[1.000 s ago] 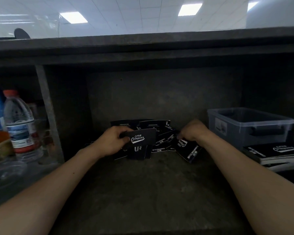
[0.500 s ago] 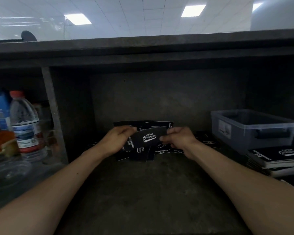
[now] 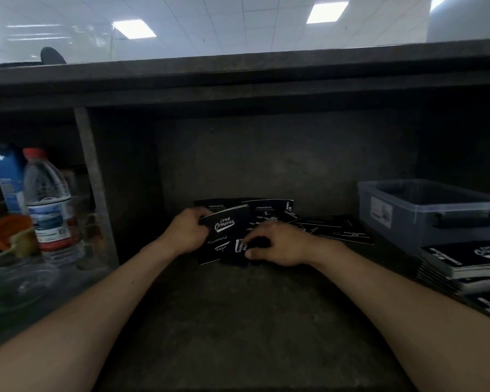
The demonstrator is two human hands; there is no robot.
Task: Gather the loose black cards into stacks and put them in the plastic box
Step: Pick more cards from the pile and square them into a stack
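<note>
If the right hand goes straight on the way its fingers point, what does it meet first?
The right hand points left: first the loose cards lying at its fingertips, then probably the left hand gripping the card stack. Depth is unclear.

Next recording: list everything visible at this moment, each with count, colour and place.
shelf: one, dark grey, under everything
plastic box: one, translucent grey, right side of shelf
loose cards: several, black, spread from centre toward the plastic box
held cards: one small stack, black with white lettering, centre, above the pile
booklets: one stack, black covers, in front of the plastic box
water bottle: one, clear with red cap, left compartment
carton: one, blue, behind the water bottle
left hand: one, grips the held cards
right hand: one, pinches one of the loose cards at the front
</note>
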